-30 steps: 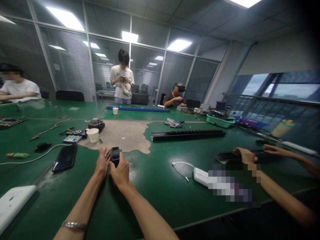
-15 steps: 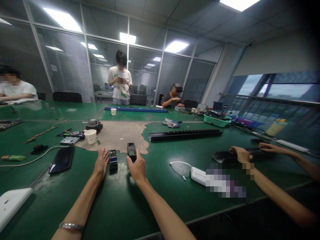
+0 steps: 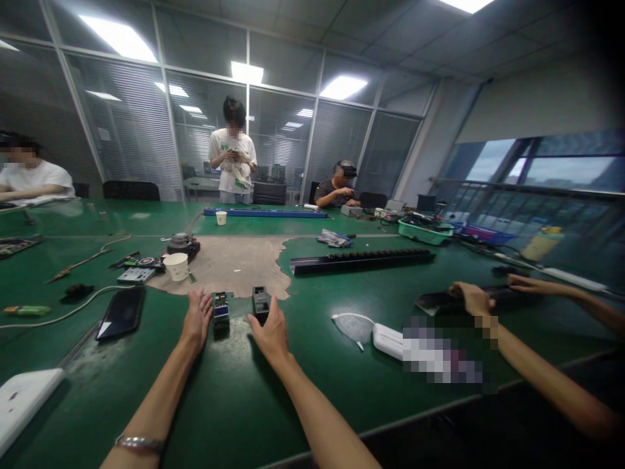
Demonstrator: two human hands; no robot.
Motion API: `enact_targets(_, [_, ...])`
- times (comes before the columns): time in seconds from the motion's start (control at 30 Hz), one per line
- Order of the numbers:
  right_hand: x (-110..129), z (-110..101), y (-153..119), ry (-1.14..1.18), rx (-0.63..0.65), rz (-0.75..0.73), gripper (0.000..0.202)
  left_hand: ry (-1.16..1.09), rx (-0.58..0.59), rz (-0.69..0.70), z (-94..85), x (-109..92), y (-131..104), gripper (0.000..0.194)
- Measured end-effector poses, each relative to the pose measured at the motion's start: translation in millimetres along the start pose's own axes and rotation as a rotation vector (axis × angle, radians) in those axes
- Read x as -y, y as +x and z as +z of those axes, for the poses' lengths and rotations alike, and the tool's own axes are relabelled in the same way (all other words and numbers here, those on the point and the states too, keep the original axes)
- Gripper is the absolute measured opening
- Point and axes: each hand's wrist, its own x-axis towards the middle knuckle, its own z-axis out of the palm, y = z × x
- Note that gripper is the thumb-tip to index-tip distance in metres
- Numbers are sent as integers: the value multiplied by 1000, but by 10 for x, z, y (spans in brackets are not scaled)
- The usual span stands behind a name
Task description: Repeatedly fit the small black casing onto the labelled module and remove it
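Palm sideways on the table, my left hand (image 3: 198, 319) lies with its fingers stretched out. Just right of it stands a small dark electronic module (image 3: 221, 314) with a bluish screen or board on top; whether the fingertips touch it I cannot tell. My right hand (image 3: 271, 332) is at the near side of a dark grey plastic housing (image 3: 261, 301) with square openings. Thumb and fingers are spread apart, the thumb clear of the housing; the far fingers are partly hidden behind the hand.
A paper cup (image 3: 176, 266) and loose electronic parts (image 3: 141, 268) stand at left, near a black phone (image 3: 121, 314). A white charger (image 3: 388, 341) with cable lies right. Farther right, a co-worker's hands (image 3: 471, 298) touch a black rail (image 3: 439, 301). Another black rail (image 3: 361, 262) lies beyond.
The grey housing has shifted slightly right and away and turned a little. My right thumb and fingers have come apart and let go of it. My left hand stays where it was.
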Motion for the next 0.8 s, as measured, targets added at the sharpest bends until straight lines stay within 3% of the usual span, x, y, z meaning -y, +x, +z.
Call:
enact_targets(0.2, [76,-65,61,44,33,23,60,-6,-4,-10,3,-1,10,74])
enact_targets(0.37, [483,-124,123,166,37,-76,53,-1,-12,-3,6,-10,2,71])
enact_targets(0.53, [828,13,121,157,71,-124,53,4,-10,5,-13,-24,-7,72])
enact_targets(0.8, [976,189,72,32,137,-90,62,-4,-31,-8,0,-38,-7,70])
